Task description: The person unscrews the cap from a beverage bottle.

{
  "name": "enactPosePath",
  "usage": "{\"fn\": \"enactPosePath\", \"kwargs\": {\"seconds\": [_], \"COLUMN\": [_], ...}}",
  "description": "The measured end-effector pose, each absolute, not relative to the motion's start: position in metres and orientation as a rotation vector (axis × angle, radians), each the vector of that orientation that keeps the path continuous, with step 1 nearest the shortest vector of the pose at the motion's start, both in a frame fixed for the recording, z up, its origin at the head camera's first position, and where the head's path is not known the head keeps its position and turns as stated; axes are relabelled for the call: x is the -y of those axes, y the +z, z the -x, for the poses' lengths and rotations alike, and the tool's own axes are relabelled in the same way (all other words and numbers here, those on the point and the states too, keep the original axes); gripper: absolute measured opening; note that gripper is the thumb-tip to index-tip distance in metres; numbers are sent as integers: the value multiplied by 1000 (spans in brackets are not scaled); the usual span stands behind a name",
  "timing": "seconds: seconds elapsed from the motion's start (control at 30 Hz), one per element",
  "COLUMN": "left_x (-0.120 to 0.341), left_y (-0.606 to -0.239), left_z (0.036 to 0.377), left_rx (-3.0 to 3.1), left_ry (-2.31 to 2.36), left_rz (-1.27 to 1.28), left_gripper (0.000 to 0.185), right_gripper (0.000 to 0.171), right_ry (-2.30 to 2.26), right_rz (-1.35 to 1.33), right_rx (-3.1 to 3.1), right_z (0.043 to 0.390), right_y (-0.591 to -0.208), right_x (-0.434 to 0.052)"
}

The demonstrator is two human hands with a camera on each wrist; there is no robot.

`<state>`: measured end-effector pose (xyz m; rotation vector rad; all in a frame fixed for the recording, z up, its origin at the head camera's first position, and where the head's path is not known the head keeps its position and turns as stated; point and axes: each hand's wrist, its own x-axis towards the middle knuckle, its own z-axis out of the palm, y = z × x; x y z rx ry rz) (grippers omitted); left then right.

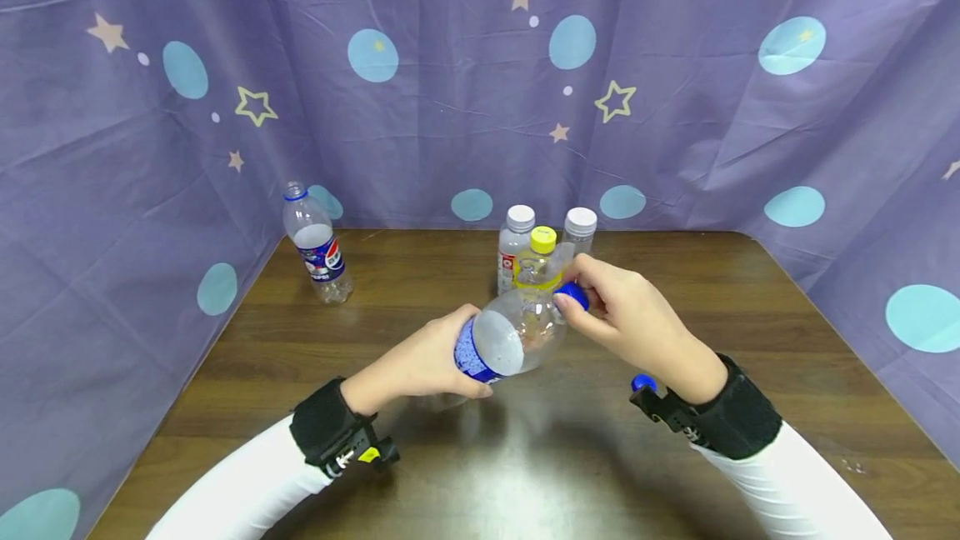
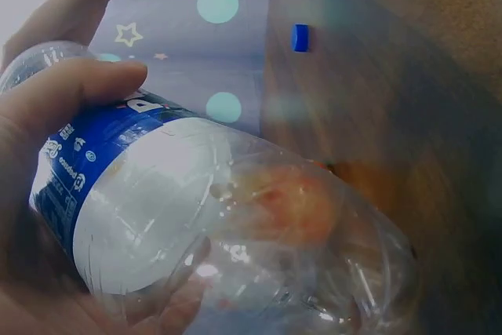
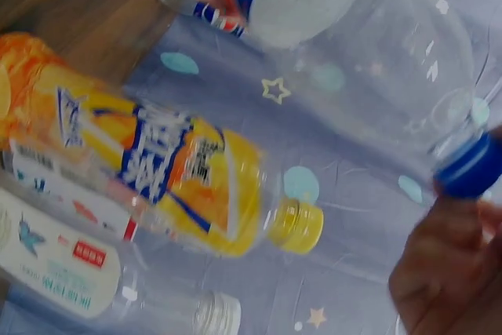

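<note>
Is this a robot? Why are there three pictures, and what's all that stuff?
No, that's a person. The wide picture comes from a camera worn on the head; the two close ones come from cameras worn on the wrists. The bare left hand grips a big clear bottle with a blue label, and the right hand pinches a blue cap at its neck. On the brown table stand a Pepsi bottle without a cap, a yellow-capped bottle and two white-capped bottles. A second blue cap lies there too.
</note>
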<state>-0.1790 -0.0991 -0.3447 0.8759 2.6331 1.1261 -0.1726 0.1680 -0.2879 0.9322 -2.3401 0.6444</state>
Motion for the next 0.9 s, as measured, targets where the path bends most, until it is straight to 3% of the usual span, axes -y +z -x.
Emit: {"fn": "enactPosePath", "kwargs": {"seconds": [0.17,0.33,0.57,0.77,0.9], "left_x": [101,100,98,98,98], "left_y": [-344,-344,-343,-342,-342], "left_z": [179,179,176,175,175], "left_rx": [-2637,-2640,-2670,-2699,-2711], "left_ry": [1120,1122,1126,1097,1106], "left_rz": [-896,-897,-861,-835,-821], "left_gripper": [81,80,80,79,79], "right_gripper": [16,40,14,24,19], "right_ry": [577,532,576,584,658], "right_rz": [-1079,-1025,-733,-563,-714], "right_rx": [2234,2148,2267,2420,2391], "right_z": [175,174,172,171,172], "right_y": [-288,-290,-285,-284,-285], "right_x": [-173,-170,-163,-162,-165]}}
